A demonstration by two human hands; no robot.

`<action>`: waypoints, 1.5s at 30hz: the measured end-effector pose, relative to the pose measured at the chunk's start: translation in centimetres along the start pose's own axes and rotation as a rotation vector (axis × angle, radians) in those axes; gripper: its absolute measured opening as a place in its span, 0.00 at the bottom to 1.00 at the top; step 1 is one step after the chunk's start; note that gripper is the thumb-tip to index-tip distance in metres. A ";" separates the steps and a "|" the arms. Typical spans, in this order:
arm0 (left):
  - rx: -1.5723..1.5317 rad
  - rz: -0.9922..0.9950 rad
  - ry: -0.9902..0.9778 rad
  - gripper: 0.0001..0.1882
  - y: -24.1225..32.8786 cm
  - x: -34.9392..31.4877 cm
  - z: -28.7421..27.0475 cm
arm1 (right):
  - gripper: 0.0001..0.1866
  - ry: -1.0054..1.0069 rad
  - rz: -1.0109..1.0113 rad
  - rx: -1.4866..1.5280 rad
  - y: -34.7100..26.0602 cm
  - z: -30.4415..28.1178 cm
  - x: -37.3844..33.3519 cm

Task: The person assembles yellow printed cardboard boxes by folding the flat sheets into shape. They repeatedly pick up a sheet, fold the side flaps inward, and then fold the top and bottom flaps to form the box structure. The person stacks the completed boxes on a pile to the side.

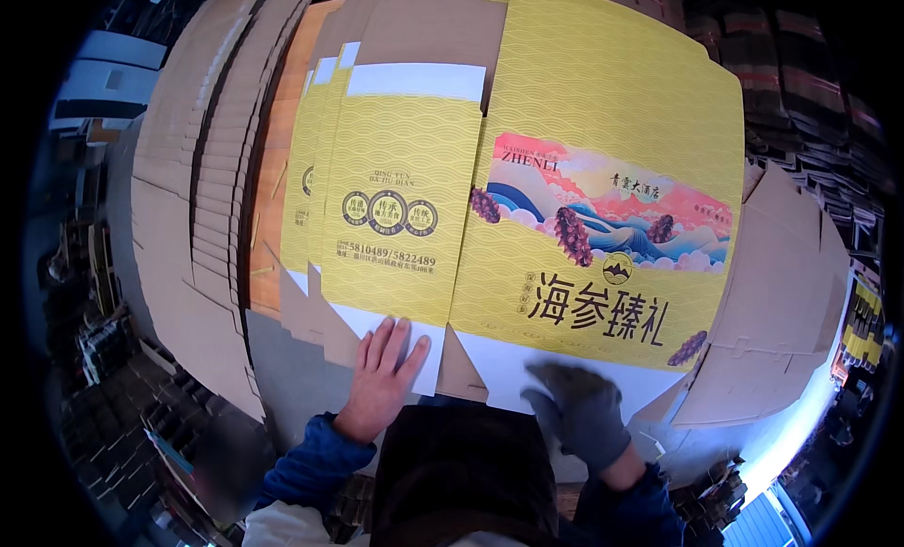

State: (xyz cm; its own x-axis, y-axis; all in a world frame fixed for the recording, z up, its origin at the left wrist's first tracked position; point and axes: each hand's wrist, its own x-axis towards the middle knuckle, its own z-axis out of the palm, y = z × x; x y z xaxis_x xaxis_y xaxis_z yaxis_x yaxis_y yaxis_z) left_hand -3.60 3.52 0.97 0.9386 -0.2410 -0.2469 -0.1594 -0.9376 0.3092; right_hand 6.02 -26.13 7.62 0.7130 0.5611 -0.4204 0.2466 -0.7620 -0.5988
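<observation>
A flat yellow printed cardboard box blank (603, 86) lies before me, with a pink and blue wave picture on its right panel and round emblems on its left one. My left hand (381, 378) is bare and open, its fingers spread on the white flap at the near edge of the left panel. My right hand (584, 406), in a dark grey glove, is over the white flap of the right panel. Its fingers are slightly blurred but look bent and apart from the thumb, with nothing visible between them. I cannot tell whether it touches the flap.
More yellow blanks (300, 203) lie in layers at the left. Beyond them are an orange wooden surface (281, 152) and a stack of brown cardboard sheets (174, 199). Brown cardboard (782, 293) sticks out at the right. Dark stacked bundles (782, 67) stand at the far right.
</observation>
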 end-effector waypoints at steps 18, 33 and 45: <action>0.008 -0.014 0.003 0.29 -0.4 -0.5 0.7 | 0.33 0.508 -0.365 -0.392 -0.8 0.5 20.5; -0.172 0.004 0.037 0.22 0.0 9.4 -10.8 | 0.33 0.499 -0.332 -0.427 -0.7 -0.2 21.0; -0.223 -0.073 0.662 0.06 -7.4 34.2 -9.1 | 0.25 0.454 -0.439 -0.442 0.6 -3.0 22.2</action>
State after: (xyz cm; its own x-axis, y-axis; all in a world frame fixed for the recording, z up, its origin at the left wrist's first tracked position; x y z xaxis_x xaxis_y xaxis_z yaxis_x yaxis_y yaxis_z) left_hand 32.49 4.49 -1.43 0.9448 0.0902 0.3151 -0.0892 -0.8544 0.5120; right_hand 23.95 -15.03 -0.04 0.6652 0.7269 0.1706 0.7402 -0.6122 -0.2779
